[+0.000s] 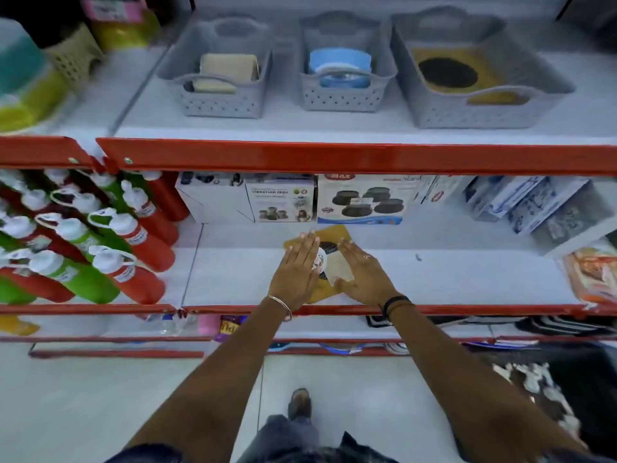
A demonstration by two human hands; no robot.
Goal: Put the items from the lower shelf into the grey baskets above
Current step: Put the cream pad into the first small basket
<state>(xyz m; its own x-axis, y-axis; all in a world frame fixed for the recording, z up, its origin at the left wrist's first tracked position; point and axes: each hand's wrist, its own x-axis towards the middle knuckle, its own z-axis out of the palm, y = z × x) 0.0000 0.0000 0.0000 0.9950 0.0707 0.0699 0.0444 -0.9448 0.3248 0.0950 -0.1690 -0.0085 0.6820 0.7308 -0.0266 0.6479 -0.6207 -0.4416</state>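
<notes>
Lower shelf (434,279), white with red front edge: one yellow-backed packet (329,233) lying flat near the middle, holding a dark round item and a pale pad; partly covered by both hands. Left hand (297,267): flat, fingers together and extended, resting on the packet's left side, gripping nothing. Right hand (362,274): likewise flat and spread over the packet's right side, gripping nothing; a ring shows on one finger. Bangle on the left wrist, dark bands on the right.

Upper shelf: three grey baskets in a row. Left basket (218,101) contains beige pads. Middle basket (342,95) contains blue round items. Right basket (467,111), the largest, contains a yellow packet with a dark disc, matching the one below.

Behind the hands, at the back of the lower shelf: printed boxes (360,198), one marked "vibration pads". To the left: red and green bottles (133,235) with white caps, lying stacked.
</notes>
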